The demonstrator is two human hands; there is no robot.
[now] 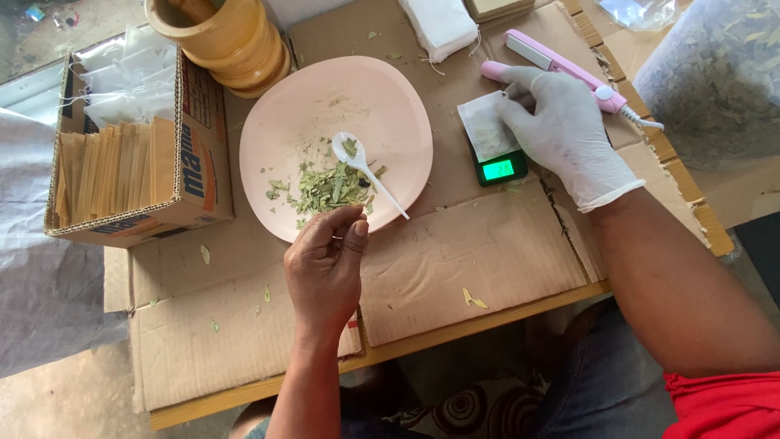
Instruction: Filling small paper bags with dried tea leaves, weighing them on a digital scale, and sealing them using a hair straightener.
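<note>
Weighing a small white sachet (pixel 487 130) on the pocket scale (pixel 497 162), right of centre — gloved right hand (pixel 561 134) pinches its edge; bare left hand (pixel 325 260), fingers curled and empty, hovers by the dried leaves (pixel 329 189) — seemingly another pinch is needed.

White glove on right grip (pixel 561 134), left grip (pixel 325 264) bare, red shirt, blue jeans

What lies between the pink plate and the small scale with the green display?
In the head view, only bare brown cardboard lies between the pink plate and the scale; the gloved right hand holds a sachet on it.
</note>
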